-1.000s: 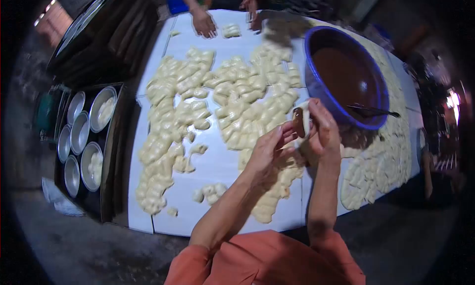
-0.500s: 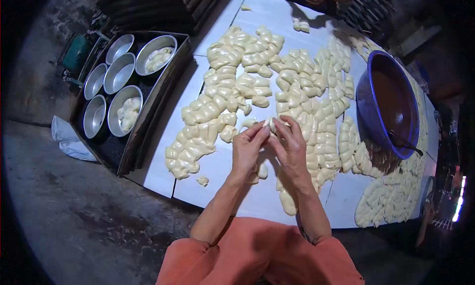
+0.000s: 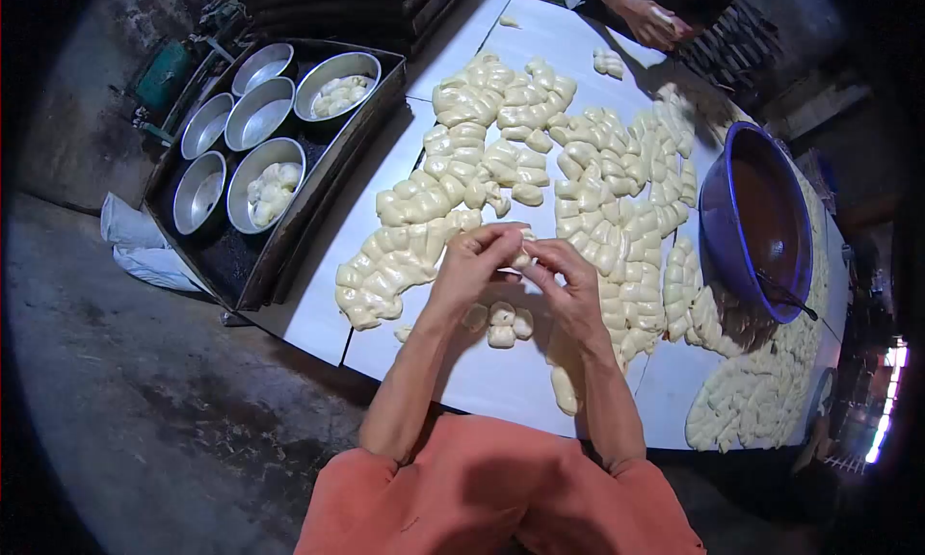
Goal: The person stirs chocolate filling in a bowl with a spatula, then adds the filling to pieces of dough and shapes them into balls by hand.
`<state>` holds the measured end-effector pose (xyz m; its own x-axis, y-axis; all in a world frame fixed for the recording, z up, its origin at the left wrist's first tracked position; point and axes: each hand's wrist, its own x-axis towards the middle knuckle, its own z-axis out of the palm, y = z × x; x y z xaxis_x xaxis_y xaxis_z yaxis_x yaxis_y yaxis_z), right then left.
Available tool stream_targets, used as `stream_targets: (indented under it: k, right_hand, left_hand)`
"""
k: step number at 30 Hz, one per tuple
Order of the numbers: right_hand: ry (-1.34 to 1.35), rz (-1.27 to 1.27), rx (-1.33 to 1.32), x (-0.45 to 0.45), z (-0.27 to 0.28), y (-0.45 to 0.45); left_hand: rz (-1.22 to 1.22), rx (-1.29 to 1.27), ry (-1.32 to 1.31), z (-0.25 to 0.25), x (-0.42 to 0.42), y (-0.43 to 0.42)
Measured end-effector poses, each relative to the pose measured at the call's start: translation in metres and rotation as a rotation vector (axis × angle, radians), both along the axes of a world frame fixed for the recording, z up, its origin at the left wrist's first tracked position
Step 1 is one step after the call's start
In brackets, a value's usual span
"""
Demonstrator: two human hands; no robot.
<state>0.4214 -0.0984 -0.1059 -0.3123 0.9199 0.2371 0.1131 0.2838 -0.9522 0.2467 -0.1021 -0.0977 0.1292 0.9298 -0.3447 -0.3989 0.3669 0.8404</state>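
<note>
A small piece of pale dough [image 3: 521, 259] is pinched between my two hands above the white table [image 3: 462, 380]. The fingers of my left hand [image 3: 479, 261] are closed on its left side. On its other side, my right hand [image 3: 570, 283] grips it between thumb and fingers. Just below my hands, a small cluster of dough balls [image 3: 502, 325] rests on the table. Glossy segmented dough [image 3: 424, 203] spreads out to the left, and a second sheet of dough [image 3: 626, 237] lies to the right. My fingers partly cover the held piece.
At left, a dark tray [image 3: 323, 174] holds several round metal tins, two with dough inside, such as this tin [image 3: 297, 160]. A purple basin [image 3: 713, 203] of brown filling stands at right. Across the table, another person's hand [image 3: 655, 23] holds something pale.
The view has shifted, so the tray and dough appear further right. My hands still pinch dough, and the dough balls below them now show more fully. The other person's hand has come further into view.
</note>
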Motion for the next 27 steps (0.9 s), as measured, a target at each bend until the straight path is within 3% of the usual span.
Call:
stream_targets:
  k: [5, 6, 10, 11, 13, 16, 17, 19, 20, 24, 27]
  right_hand:
    - [0.176, -0.227, 0.098, -0.02, -0.005, -0.002]
    - [0.39, -0.301, -0.03, -0.035, 0.001, -0.004]
    - [0.025, -0.38, 0.163, -0.042, -0.01, -0.003]
    - [-0.055, -0.368, 0.105, -0.039, -0.011, -0.005]
    - [-0.126, -0.265, -0.127, -0.035, -0.002, -0.007]
    - [-0.105, -0.184, 0.169, -0.041, 0.015, -0.012]
    - [-0.209, -0.059, 0.219, -0.035, 0.024, -0.015]
    - [-0.174, 0.045, 0.127, -0.026, 0.012, -0.017]
    - [-0.199, 0.065, 0.014, -0.023, 0.007, -0.015]
    - [-0.375, 0.184, -0.291, -0.013, -0.016, -0.01]
    - [-0.459, 0.214, -0.197, -0.013, -0.014, -0.016]
  left_hand:
    - [0.013, 0.137, -0.029, 0.0, -0.002, -0.014]
    - [-0.007, 0.131, -0.036, 0.001, -0.002, -0.017]
    - [0.036, 0.1, -0.078, 0.004, 0.001, -0.029]
    - [0.054, 0.103, -0.036, 0.004, 0.003, -0.031]
    - [0.018, 0.178, 0.281, -0.005, -0.003, -0.031]
    - [0.097, 0.089, 0.103, -0.004, -0.012, -0.033]
    - [0.079, 0.091, 0.147, -0.006, -0.015, -0.034]
    - [0.033, 0.084, 0.232, -0.011, -0.019, -0.042]
    - [0.044, 0.133, 0.515, -0.01, -0.021, -0.047]
    - [0.135, 0.202, 1.026, -0.012, -0.043, -0.074]
    - [-0.006, -0.06, 0.759, -0.024, -0.034, -0.098]
